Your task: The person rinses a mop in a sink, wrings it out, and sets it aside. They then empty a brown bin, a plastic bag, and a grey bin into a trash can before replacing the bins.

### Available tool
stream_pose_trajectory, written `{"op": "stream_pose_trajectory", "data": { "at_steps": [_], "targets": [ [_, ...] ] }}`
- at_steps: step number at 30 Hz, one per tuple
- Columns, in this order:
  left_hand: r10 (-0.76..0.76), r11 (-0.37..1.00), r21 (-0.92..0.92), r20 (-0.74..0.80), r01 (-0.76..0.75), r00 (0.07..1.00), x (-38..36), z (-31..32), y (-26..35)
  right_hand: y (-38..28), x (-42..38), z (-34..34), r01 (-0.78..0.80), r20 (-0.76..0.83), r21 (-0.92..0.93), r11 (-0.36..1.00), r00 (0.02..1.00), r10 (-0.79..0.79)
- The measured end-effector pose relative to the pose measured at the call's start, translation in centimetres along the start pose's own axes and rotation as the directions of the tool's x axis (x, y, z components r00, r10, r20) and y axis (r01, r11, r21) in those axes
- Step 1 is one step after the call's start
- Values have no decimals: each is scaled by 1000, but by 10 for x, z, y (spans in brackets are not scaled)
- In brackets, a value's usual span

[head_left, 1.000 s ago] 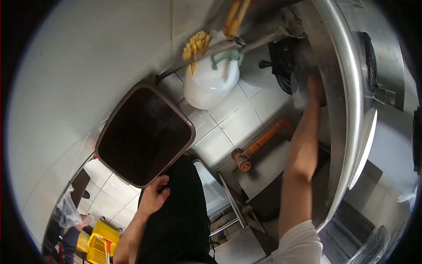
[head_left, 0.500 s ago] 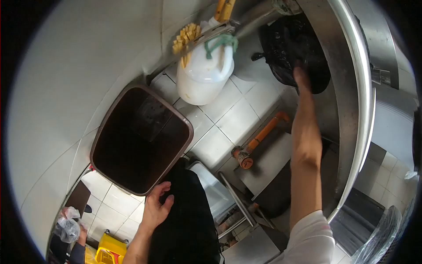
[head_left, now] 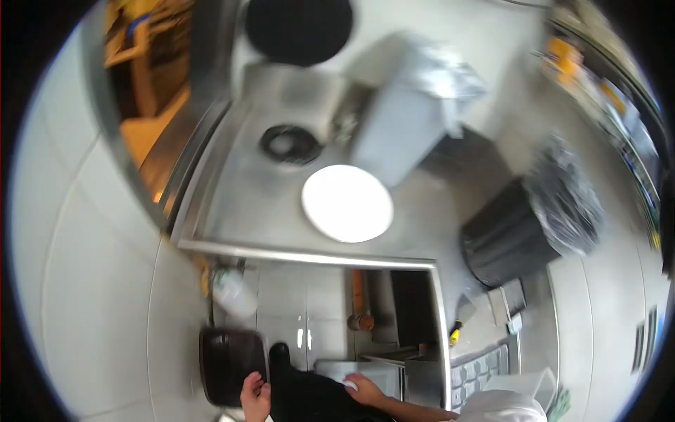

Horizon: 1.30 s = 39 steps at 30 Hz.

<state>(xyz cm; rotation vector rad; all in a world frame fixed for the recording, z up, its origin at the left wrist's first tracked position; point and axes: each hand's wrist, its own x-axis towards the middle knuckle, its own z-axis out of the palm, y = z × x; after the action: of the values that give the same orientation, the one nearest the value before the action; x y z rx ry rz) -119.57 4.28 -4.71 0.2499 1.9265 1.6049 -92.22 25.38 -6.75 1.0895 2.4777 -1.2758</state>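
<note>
Left hand [head_left: 256,398], half-curled, grip unclear, could tip that dark-brown rectangular plastic bin [head_left: 226,366] by bumping its rim.

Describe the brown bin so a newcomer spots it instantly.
Start at the steel counter, then look down to the floor below its front-left corner. The brown bin stands there by the wall, beside the left hand. Unlike the grey bin and black bin, it shows no plastic bag on top.

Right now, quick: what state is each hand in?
Left hand: open, fingers loosely curled at the dark bin.
Right hand: cannot tell; blurred, with something small and white at its fingers.
</note>
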Motion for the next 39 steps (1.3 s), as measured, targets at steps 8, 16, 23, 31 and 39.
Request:
{"op": "stream_pose_trajectory", "data": {
  "at_steps": [8,16,23,31,39],
  "targets": [
    [242,968,-58,468,-244,850,85,96,191,33,-78,-108,-182,-436,224,957,860,266],
    [799,601,-220,195,-768,569,137,295,579,-49,-37,-130,1,-348,461,887,920,180],
    [659,656,430,76,-621,749,360,394,760,-79,1,-179,103,-244,592,800,968,56],
    [371,928,-148,441,-342,817,390,444,711,-153,17,-447,417,-839,339,843,540,71],
    [489,869,-295,388,-397,781,389,446,692,-283,96,-625,377,-802,-448,810,231,-551]
  ]
}}
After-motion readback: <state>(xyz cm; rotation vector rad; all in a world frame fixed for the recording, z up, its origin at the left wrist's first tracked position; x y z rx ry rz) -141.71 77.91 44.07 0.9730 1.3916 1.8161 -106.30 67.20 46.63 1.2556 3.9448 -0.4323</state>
